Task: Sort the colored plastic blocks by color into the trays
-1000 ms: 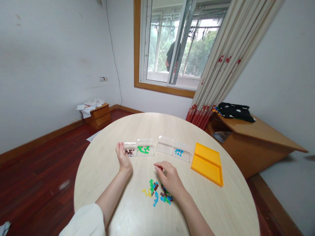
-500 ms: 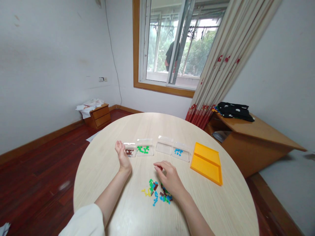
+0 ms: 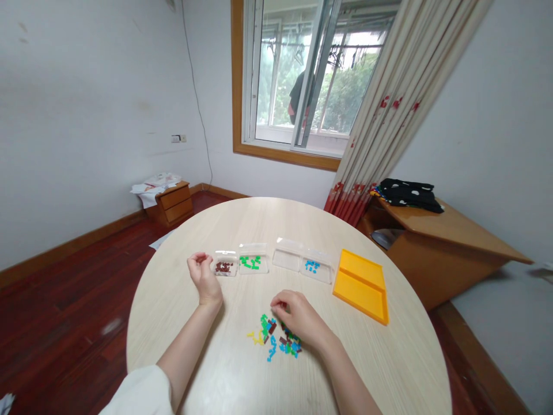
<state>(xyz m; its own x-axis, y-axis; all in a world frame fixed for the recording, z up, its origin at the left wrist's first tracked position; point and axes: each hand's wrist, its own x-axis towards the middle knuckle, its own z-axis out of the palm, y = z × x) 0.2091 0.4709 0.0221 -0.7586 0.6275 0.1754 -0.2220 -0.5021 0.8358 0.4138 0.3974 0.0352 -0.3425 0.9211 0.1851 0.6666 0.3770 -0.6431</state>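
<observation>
My left hand (image 3: 204,282) is raised just left of a clear box of small brown pieces (image 3: 223,267). Its fingers are curled in, and what they hold, if anything, is hidden. Over the right side of a loose pile of small plastic pieces (image 3: 272,328) hovers my right hand (image 3: 300,314), fingers bent together around a dark brown piece (image 3: 283,305) that shows only in part. Green, blue, yellow and brown pieces make up the pile, partly covered by that hand. Green pieces (image 3: 250,263) lie in a second clear box, close beside the brown ones.
Farther right, a clear two-part box (image 3: 287,259) holds blue pieces (image 3: 311,267) in its right part. An orange tray (image 3: 360,285) with a divider lies near the table's right side. The round wooden table (image 3: 233,374) faces a window, with a person beyond the glass.
My left hand has shifted left, away from the box of brown pieces, and its fingers have curled in. My right hand's fingers have drawn closer together, slightly lower over the pile.
</observation>
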